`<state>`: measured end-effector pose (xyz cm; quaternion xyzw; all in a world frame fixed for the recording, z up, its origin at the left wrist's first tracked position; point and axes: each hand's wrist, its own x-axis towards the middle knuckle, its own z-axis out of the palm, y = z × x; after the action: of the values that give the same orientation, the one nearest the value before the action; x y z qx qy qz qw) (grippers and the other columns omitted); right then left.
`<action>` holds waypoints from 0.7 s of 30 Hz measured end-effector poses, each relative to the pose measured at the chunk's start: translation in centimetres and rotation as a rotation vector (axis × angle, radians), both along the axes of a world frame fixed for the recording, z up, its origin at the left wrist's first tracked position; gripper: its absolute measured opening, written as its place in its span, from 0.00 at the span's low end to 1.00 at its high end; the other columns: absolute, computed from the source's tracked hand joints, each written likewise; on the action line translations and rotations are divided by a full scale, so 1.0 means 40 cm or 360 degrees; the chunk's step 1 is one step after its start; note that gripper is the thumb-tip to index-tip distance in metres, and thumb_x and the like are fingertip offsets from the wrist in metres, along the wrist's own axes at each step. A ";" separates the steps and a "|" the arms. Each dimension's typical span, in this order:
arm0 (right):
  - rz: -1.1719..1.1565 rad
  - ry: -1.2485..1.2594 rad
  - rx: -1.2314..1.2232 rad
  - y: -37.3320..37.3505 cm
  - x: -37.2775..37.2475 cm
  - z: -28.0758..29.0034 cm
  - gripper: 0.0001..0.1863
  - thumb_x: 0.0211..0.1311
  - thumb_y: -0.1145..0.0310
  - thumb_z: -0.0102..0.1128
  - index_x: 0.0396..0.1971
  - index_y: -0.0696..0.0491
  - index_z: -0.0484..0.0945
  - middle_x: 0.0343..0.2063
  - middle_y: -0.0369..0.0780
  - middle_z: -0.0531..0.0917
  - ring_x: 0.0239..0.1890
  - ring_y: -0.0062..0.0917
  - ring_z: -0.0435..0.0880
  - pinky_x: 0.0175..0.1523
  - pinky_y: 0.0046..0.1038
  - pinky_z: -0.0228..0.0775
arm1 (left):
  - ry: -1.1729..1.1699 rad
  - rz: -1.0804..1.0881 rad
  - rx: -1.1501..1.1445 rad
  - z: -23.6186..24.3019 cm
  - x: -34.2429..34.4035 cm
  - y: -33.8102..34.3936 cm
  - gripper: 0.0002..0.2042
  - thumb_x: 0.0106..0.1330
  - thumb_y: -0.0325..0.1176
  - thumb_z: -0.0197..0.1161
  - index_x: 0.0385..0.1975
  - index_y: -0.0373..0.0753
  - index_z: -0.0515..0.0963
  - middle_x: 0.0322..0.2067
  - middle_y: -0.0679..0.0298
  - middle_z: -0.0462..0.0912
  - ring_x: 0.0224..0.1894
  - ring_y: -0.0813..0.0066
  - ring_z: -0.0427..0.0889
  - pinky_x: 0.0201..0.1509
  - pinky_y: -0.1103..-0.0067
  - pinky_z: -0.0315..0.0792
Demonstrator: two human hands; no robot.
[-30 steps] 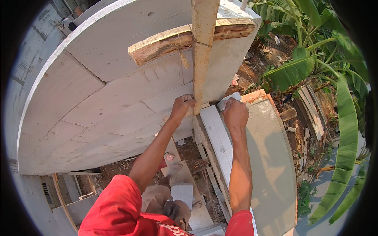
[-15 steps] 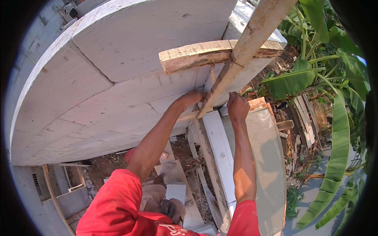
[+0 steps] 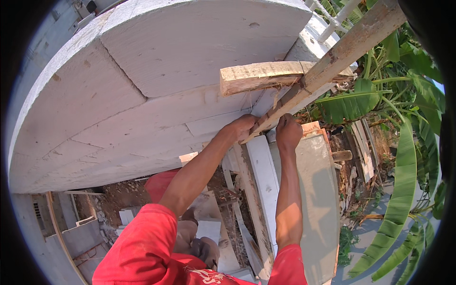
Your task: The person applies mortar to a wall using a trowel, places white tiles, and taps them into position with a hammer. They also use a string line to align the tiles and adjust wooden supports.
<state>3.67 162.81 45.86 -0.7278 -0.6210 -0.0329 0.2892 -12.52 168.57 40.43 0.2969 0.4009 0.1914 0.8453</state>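
Observation:
A long, weathered wooden post (image 3: 332, 64) slants across the view, its lower end between my two hands. My left hand (image 3: 242, 127) is closed at the post's left edge; its fingertips are partly hidden and I cannot make out what they grip. On the other side, my right hand (image 3: 289, 134) is curled into a fist close beside the post, and whatever lies in it is hidden. A short rough piece of timber (image 3: 261, 77) crosses the post just above my hands, with a thin tie around the joint and loose strands hanging below.
A tall wall of pale blocks (image 3: 190, 52) fills the left. Below my hands runs a white block course (image 3: 266, 178), with a grey slab (image 3: 316, 190) to its right. Banana leaves (image 3: 399, 190) stand at far right. Far below lie boards and rubble (image 3: 128, 192).
The view has shifted, so post and crosspiece appear farther right. My right hand is now closer to the post's edge; my left hand has come slightly lower along it. Both stay closed.

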 end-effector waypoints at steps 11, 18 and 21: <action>0.0741 0.1452 -0.0578 0.003 0.024 0.060 0.12 0.70 0.72 0.53 0.43 0.60 0.84 0.38 0.37 0.87 0.41 0.19 0.82 0.48 0.26 0.73 | -0.0386 0.0392 0.0175 -0.018 -0.012 -0.081 0.18 0.76 0.37 0.56 0.57 0.30 0.75 0.48 0.63 0.79 0.46 0.76 0.77 0.53 0.77 0.71; 0.0694 0.2177 -0.0743 -0.037 -0.002 0.072 0.36 0.79 0.45 0.33 0.61 0.64 0.72 0.58 0.49 0.78 0.63 0.33 0.74 0.68 0.37 0.62 | -0.0764 0.0517 0.0258 -0.036 -0.028 -0.094 0.12 0.73 0.37 0.56 0.49 0.38 0.75 0.50 0.63 0.78 0.53 0.73 0.75 0.61 0.75 0.69; 0.0572 0.2114 -0.0656 -0.047 -0.024 0.084 0.42 0.79 0.39 0.28 0.62 0.67 0.71 0.60 0.51 0.77 0.65 0.36 0.72 0.71 0.38 0.59 | -0.0941 0.0732 0.0121 -0.057 -0.034 -0.112 0.08 0.70 0.30 0.54 0.44 0.38 0.77 0.46 0.64 0.78 0.54 0.72 0.75 0.66 0.72 0.66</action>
<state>2.72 160.93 49.24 -0.5203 -0.4176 0.5831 0.4636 -13.89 164.09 38.17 0.1622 0.1883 0.4684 0.8478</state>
